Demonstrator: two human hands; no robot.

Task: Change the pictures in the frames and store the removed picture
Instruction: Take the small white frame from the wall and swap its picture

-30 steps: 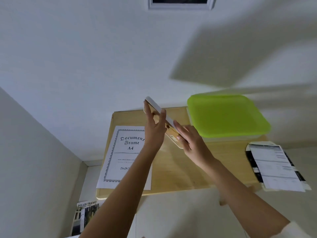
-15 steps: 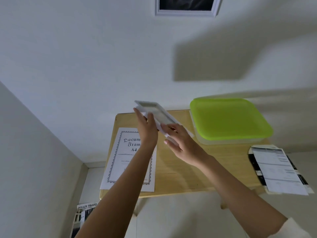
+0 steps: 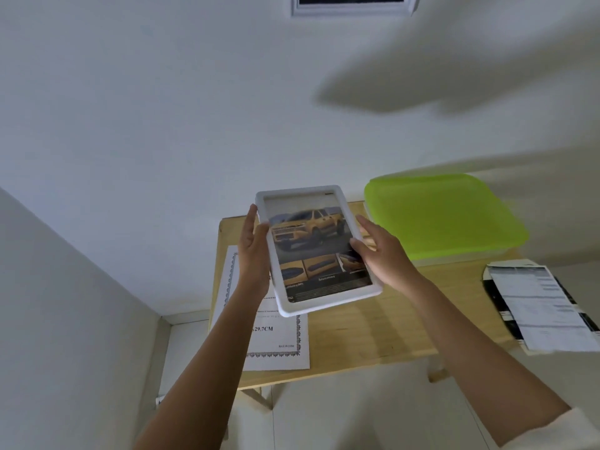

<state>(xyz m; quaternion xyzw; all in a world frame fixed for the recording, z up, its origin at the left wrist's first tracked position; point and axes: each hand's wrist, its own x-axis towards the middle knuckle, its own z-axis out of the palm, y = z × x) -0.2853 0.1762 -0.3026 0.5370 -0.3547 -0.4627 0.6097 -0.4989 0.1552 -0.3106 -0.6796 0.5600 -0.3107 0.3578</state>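
**Frame Held in Both Hands**

The left hand (image 3: 253, 254) grips the left edge of the white frame (image 3: 328, 304), thumb on the front. The frame is tilted above the table (image 3: 373, 329) and shows a yellow car picture (image 3: 315, 248). The right hand (image 3: 381, 256) pinches its right edge. Below the left hand lies a document sheet (image 3: 279, 349). Right of the right hand sit a green-lidded container (image 3: 444, 216) and printed pages (image 3: 545, 310).

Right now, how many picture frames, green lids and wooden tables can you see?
Picture frames: 2, the white rectangular frame with the yellow car picture, held by the left hand and the right hand, and the white frame on the wall.
Lime-green plastic lid: 1.
Light wooden table: 1.
Total: 4.
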